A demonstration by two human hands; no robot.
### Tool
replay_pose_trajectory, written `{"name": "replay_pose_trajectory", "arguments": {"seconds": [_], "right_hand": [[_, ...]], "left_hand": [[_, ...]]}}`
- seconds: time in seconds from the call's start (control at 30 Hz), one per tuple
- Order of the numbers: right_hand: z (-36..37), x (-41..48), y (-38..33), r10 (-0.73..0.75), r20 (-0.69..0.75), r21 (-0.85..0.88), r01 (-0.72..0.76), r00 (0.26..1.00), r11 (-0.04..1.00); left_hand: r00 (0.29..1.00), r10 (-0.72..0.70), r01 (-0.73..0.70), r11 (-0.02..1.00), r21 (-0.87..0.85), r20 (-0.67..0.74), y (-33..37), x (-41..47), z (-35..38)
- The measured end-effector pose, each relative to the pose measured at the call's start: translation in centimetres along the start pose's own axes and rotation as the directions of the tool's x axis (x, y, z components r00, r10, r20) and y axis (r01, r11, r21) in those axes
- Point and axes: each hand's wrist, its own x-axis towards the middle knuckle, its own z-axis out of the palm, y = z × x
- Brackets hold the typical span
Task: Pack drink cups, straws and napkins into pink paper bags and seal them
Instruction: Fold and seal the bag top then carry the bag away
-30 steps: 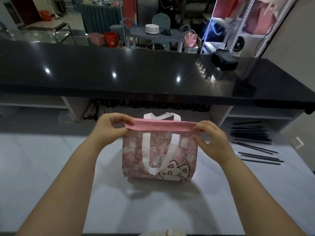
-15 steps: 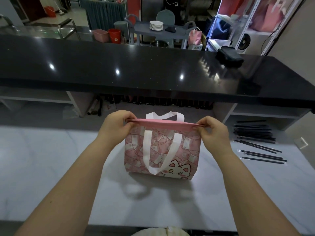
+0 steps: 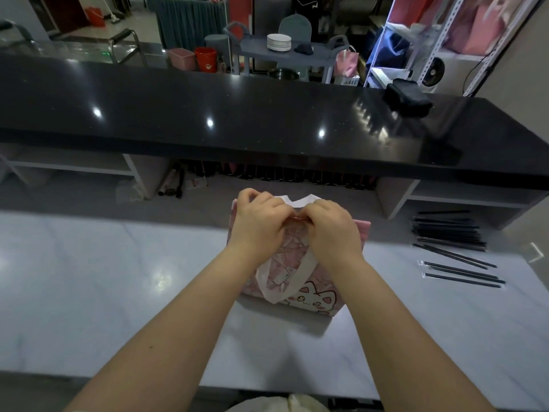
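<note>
A pink paper bag with a cat print and white handles stands upright on the white table. My left hand and my right hand meet at the middle of its folded top edge, fingers curled and pinching the fold. The far white handle pokes up behind my knuckles; the near handle hangs down the bag's front. What is inside the bag is hidden. Black straws lie in a pile at the right of the table.
A long black counter runs across above the table, with a black pouch on its right end. Three wrapped straws lie apart near the right edge. Shelves and a cart with plates stand beyond.
Both hands slid inward from the bag's two top corners to its middle and now pinch the fold together. The view has tilted down a little.
</note>
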Motion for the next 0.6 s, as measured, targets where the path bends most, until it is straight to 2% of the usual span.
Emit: {"name": "replay_pose_trajectory", "arguments": {"seconds": [0.1, 0.2, 0.3, 0.4, 0.53, 0.6], "right_hand": [[-0.3, -0.5, 1.0, -0.028, -0.028, -0.008, 0.028, 0.999, 1.000], [-1.1, -1.0, 2.7, 0.041, -0.049, -0.062, -0.044, 0.998, 0.997], [-1.0, -0.9, 2.3, -0.020, -0.080, -0.054, 0.015, 0.997, 0.998], [-1.4, -0.5, 2.6, -0.064, -0.078, -0.050, 0.060, 0.995, 0.997], [-2.8, -0.8, 5.2, 0.085, -0.038, -0.062, -0.087, 0.996, 0.994], [-2.6, -0.9, 5.0, 0.057, -0.100, -0.046, -0.062, 0.993, 0.997]], "left_hand": [[1.000, -0.018, 0.018, 1.000, 0.013, 0.001, -0.7, -0.4, -0.3], [0.997, -0.079, 0.079, 0.997, 0.025, 0.000, -2.4, -1.0, -1.0], [0.992, -0.130, 0.130, 0.991, 0.028, 0.004, -2.9, -1.0, -1.3], [0.992, -0.122, 0.121, 0.992, 0.033, 0.015, -3.3, -1.2, -1.8], [0.975, -0.206, 0.207, 0.978, 0.002, 0.086, -6.1, -1.7, -3.2], [0.963, -0.257, 0.261, 0.965, -0.037, 0.086, -6.7, -1.5, -3.6]]}}
